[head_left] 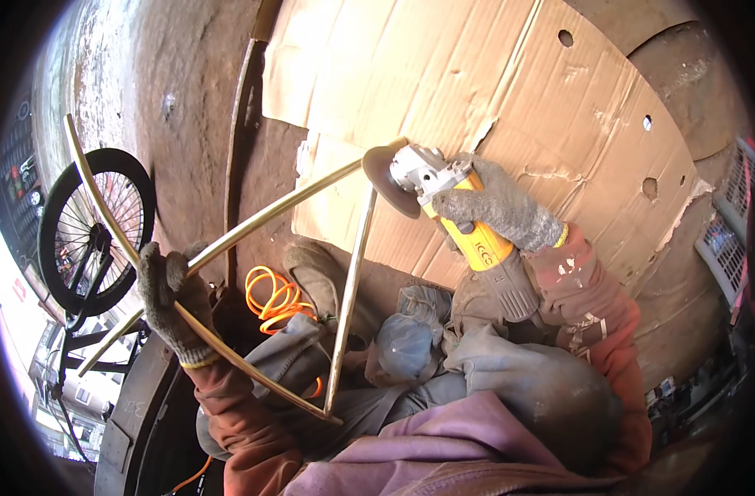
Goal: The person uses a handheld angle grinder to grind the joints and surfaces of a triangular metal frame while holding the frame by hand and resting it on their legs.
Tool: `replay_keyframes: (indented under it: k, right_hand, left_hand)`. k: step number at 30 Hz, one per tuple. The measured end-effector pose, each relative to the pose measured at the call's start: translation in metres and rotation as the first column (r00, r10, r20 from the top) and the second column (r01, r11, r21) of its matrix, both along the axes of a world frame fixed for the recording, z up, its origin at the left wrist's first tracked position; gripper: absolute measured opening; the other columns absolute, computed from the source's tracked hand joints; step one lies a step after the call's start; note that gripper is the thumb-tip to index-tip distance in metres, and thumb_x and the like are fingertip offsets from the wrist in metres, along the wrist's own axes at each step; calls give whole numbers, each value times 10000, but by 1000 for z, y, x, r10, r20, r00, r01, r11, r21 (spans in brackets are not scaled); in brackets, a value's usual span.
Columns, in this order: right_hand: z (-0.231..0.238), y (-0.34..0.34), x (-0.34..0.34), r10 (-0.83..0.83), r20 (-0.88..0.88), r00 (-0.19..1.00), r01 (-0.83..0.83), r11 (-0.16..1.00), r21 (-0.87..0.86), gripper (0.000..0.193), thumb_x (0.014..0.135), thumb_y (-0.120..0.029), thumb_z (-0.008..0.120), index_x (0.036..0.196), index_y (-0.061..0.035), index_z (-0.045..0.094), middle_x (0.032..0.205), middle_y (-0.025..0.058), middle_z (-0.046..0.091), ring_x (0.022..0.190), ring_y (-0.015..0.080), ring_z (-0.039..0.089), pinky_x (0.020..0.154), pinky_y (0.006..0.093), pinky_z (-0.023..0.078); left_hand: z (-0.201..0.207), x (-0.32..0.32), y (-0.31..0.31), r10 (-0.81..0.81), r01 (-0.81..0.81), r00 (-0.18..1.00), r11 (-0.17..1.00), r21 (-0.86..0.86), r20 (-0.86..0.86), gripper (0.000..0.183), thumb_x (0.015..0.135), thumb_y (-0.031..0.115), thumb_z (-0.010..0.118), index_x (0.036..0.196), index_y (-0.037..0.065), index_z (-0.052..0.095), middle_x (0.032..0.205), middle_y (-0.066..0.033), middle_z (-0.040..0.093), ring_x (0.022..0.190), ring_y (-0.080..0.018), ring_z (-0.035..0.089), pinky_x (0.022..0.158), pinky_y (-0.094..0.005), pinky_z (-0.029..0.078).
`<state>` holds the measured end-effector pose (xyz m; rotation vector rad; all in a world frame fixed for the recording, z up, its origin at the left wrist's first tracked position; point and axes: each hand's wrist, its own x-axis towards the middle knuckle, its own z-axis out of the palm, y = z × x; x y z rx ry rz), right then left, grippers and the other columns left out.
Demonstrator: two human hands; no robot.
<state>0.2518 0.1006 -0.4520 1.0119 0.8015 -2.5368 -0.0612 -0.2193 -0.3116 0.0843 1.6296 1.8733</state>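
My left hand (172,306), in a grey knit glove, is closed round a frame of gold-coloured metal tubes (286,202) where the tubes cross. The frame slants over my lap, one corner towards the cardboard. In my right hand (509,202), also gloved, is a yellow angle grinder (486,250) with a silver head, gripped round its body near the head. Its dark disc (387,180) stands at the frame's far corner, beside the tube ends. Whether the disc touches the metal or spins, I cannot tell. The palm side of the left glove is hidden.
A large cardboard sheet (443,74) with holes stands beyond the grinder. A coiled orange hose (274,302) lies by a shoe (315,281). At left is a bicycle wheel (51,227); white plastic crates (723,252) are at far right.
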Motion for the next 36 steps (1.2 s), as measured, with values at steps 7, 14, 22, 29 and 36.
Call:
replay_keyframes:
  k: [7, 14, 22, 29, 36]
  right_hand:
    - [1, -1, 1, -2, 59, 998, -1, 999, 52, 474, 901, -225, 902, 1188, 27, 622, 866, 68, 691, 680, 116, 633, 616, 283, 547]
    - [4, -2, 1, -9, 34, 999, 9, 1000, -12, 428, 920, -199, 886, 1203, 16, 647, 895, 69, 702, 704, 109, 641, 625, 277, 560]
    - [7, 9, -2, -8, 49, 999, 8, 1000, -13, 345, 927, -172, 876, 1140, 11, 675, 843, 61, 678, 648, 121, 630, 601, 301, 579]
    - [8, 11, -1, -37, 61, 997, 36, 999, 16, 356, 933, -165, 837, 1180, -4, 635, 843, 77, 684, 646, 131, 650, 598, 325, 601]
    - [8, 0, 5, -76, 49, 996, 76, 997, -1, 308, 931, -169, 847, 1123, 14, 688, 820, 58, 668, 658, 129, 645, 610, 303, 586]
  left_hand:
    - [-1, -4, -4, -13, 11, 999, 999, 47, 37, 335, 1126, 175, 570, 1333, -72, 664, 767, 32, 451, 746, -117, 501, 1141, -598, 483]
    - [0, -1, -2, -12, 11, 999, 1000, -29, -32, 377, 1134, 184, 565, 1399, -72, 645, 772, 20, 470, 707, -98, 500, 1101, -514, 556]
    - [4, 7, 8, 34, -37, 998, 998, -57, -51, 358, 1133, 191, 570, 1366, -65, 660, 739, 39, 451, 696, -82, 493, 1035, -465, 571]
    - [15, -1, 4, -72, 53, 989, 989, -138, -132, 364, 1119, 184, 578, 1367, -70, 656, 795, 39, 455, 722, -95, 488, 1097, -587, 543]
    - [23, -17, 37, -227, 108, 908, 939, -328, -352, 356, 1100, 233, 617, 1331, -36, 640, 763, 14, 444, 661, -116, 475, 1031, -568, 580]
